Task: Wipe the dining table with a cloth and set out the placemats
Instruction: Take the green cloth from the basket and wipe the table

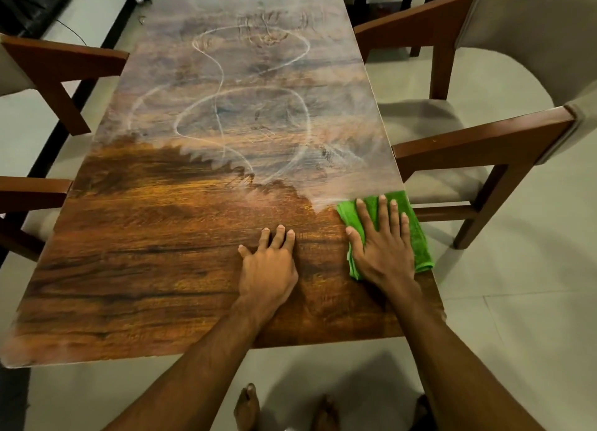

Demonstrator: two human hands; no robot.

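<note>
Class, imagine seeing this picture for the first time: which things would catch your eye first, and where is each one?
The bright green cloth lies at the right edge of the table, pressed flat under the right hand. A whitish film with looping swirls covers the table's far half; the near half shows dark grain, with the left hand resting there.

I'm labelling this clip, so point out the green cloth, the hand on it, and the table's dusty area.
green cloth [421, 248], head view, its bare right edge.
right hand [384, 253], head view, back of hand.
dusty table area [258, 107], head view, unwiped far half.
</note>
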